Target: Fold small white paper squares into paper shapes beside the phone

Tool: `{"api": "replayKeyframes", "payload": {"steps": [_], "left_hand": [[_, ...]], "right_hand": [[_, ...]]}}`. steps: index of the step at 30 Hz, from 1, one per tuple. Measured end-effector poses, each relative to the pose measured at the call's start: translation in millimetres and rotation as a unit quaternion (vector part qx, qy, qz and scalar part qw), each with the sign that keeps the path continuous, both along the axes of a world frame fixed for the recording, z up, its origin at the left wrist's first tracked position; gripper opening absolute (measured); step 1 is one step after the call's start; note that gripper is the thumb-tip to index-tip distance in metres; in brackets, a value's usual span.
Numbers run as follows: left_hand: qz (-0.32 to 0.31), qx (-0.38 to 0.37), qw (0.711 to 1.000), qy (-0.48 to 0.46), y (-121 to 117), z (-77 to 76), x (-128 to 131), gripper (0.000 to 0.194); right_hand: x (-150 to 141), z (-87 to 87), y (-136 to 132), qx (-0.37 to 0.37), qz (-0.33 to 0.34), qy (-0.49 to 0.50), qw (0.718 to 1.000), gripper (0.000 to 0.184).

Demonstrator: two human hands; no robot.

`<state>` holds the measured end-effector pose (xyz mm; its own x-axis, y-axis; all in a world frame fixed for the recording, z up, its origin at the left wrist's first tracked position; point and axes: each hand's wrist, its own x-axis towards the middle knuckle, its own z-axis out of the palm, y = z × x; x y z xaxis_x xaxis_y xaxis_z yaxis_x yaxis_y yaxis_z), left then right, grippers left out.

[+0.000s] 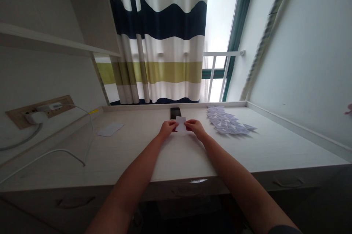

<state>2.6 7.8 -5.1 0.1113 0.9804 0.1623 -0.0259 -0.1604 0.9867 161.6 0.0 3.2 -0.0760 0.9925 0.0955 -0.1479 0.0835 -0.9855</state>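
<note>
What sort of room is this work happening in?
Likely a home study or bedroom: a pale wooden desk stands before a white, navy and green striped fabric curtain, with a pale board shelf at upper left.

1. Paper piece (pixel 180 124) is sitting between left grip (pixel 166 128) and right grip (pixel 195 127), over the table (pixel 181 158).
2. Phone (pixel 175 113) is lying on the table, behind paper piece.
3. Folded papers (pixel 228 122) are lying on the table's right.
4. Paper sheets (pixel 110 129) are lying on its left.
5. Cable (pixel 59 150) is trailing farther left.
6. Curtain (pixel 162 48) is hanging behind the table.
</note>
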Motion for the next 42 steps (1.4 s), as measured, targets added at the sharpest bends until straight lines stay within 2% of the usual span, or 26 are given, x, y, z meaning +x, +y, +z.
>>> {"api": "replayKeyframes", "payload": {"steps": [15,31,38,42], "left_hand": [[-0.052,-0.008,0.999,0.014,2.6,-4.0,-2.8,0.037],[-0.067,-0.012,0.998,0.014,-1.4,-1.4,-2.1,0.027],[-0.066,-0.009,0.998,0.018,-2.6,0.3,-2.0,0.027],[-0.038,-0.010,0.999,-0.004,-1.0,0.1,-3.4,0.028]], "right_hand": [[2.5,-0.2,0.8,0.025,-0.018,0.016,0.999,0.022],[2.3,1.1,3.1,0.067,-0.036,0.012,0.997,0.024],[2.1,-1.4,3.6,0.069,-0.019,0.024,0.997,0.025],[0.6,-0.6,-0.4,0.013,0.026,0.013,0.999,0.023]]}}
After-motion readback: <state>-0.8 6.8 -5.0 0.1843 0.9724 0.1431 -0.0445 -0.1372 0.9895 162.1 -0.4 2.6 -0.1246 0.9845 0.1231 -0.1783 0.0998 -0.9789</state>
